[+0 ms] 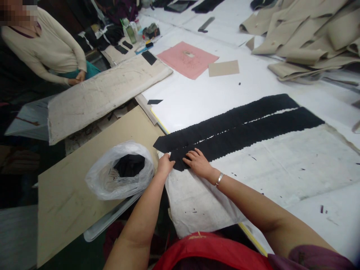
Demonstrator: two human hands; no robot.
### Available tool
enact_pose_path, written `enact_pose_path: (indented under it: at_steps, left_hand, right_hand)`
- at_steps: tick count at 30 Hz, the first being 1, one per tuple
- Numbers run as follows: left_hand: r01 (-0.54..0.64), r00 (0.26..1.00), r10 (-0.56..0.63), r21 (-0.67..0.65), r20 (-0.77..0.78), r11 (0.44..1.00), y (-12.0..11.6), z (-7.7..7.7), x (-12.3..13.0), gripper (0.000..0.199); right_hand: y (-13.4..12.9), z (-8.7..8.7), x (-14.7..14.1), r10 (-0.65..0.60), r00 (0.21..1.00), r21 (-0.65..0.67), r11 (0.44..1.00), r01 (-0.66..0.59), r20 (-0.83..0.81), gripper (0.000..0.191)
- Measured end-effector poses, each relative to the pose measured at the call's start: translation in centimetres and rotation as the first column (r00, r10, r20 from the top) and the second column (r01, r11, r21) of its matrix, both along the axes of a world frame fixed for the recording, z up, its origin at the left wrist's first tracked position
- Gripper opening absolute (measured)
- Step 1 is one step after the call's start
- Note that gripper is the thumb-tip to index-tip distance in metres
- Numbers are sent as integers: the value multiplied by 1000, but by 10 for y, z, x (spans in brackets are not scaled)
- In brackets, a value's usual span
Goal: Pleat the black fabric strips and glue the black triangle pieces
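Note:
Two long rows of overlapping black fabric pieces lie side by side across the table, their edges jagged: a far row (pixel 225 116) and a near row (pixel 261 131). At the left end of the near row, my left hand (pixel 165 164) pinches the edge of the end piece between thumb and fingers. My right hand (pixel 199 163) rests on top of the same row just to the right, palm down with fingers spread. A metal bracelet (pixel 219 179) circles my right wrist. Beneath the near row is a stained white cloth (pixel 281 168).
To the left, a plastic bag (pixel 97 180) with black pieces inside stands on a tan board (pixel 64 210). A padded board (pixel 112 93) lies beyond, with a person (pixel 53 48) seated behind it. Pink sheet (pixel 187 58), tan card (pixel 224 68) and a beige fabric pile (pixel 309 37) are farther back.

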State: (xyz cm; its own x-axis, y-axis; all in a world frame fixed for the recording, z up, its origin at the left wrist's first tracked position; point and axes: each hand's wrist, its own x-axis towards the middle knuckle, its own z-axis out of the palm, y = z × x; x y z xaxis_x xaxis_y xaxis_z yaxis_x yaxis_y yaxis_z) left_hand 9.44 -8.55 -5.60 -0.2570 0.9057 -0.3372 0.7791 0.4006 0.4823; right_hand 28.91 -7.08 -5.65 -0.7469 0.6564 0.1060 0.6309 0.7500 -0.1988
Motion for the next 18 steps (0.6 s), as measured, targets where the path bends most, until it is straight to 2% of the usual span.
enact_pose_path:
  at_steps: [10, 13, 18]
  left_hand:
    - [-13, 1000, 13, -12, 4, 1000, 1, -2, -1, 15]
    - [-15, 1000, 15, -15, 13, 1000, 1, -3, -1, 15]
    - [-23, 999, 23, -12, 32, 1000, 1, -5, -4, 17]
  right_hand:
    - [1, 0, -3, -13, 1000, 1, 1000, 13, -9, 35]
    - [2, -1, -5, 5, 1000, 3, 1000, -5, -22, 38]
    - [4, -3, -8, 38, 999, -1, 999, -38, 1, 35]
